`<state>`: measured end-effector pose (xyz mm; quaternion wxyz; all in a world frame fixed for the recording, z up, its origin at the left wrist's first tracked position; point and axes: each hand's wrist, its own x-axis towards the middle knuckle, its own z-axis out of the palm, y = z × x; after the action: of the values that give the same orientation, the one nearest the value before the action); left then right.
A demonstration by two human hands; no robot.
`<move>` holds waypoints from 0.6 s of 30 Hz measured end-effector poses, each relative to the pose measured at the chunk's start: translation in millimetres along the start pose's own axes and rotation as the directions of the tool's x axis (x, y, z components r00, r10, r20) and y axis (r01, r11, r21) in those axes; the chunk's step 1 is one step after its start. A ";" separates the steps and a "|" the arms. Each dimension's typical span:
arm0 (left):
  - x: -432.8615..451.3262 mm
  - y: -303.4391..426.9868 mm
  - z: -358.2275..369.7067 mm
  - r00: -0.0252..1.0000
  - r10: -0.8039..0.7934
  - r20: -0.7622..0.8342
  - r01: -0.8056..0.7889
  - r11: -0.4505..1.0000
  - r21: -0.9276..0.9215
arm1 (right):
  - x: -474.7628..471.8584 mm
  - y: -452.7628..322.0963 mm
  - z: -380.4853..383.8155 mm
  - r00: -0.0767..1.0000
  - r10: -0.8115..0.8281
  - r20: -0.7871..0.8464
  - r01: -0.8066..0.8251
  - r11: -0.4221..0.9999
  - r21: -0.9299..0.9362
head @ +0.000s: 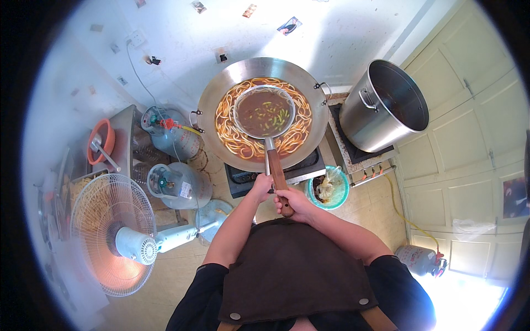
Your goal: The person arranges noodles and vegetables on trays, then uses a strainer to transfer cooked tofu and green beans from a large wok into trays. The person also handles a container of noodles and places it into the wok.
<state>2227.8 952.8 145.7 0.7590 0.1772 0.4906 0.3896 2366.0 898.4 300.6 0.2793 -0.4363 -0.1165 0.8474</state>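
Note:
A large metal wok (211,145) with two loop handles sits on a black gas stove (244,178). Thick noodles (225,138) lie in reddish-brown broth inside it. Over the wok's middle is a round wire-mesh strainer (269,89), with green vegetable pieces (277,118) and brown liquid within its rim. My right hand (295,202) grips the strainer's wooden handle (277,169) near its end. Just left of it, my left hand (263,187) is closed around a slimmer metal handle (267,163); that tool's far end is hidden under the strainer.
A tall steel stockpot (360,124) stands on a second burner at the right. Below it is a lined green bin (345,188). Gas cylinders (178,142), a metal shelf with an orange bowl (108,142), and a standing fan (134,246) are at the left.

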 end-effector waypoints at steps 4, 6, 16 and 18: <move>-2.0 2.1 1.3 1.000 -0.005 0.008 0.005 1.000 0.007 | 1.2 1.2 -2.8 1.000 -0.002 0.003 0.002 1.000 0.002; -4.9 4.9 5.5 1.000 -0.006 -0.012 0.005 1.000 -0.027 | 0.5 0.2 -2.4 1.000 0.000 -0.004 0.000 1.000 0.003; -15.8 16.4 13.4 0.991 -0.109 -0.075 0.112 0.993 0.034 | 0.9 -4.9 -0.2 1.000 0.022 -0.008 -0.022 0.999 0.025; -16.0 17.2 13.5 0.991 -0.118 -0.065 0.121 0.992 0.047 | 0.9 -4.7 0.3 1.000 0.018 -0.006 -0.018 1.000 0.019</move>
<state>2229.1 953.0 172.8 0.7606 0.1544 0.5336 0.3361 2367.1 902.7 302.2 0.2762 -0.4371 -0.1037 0.8496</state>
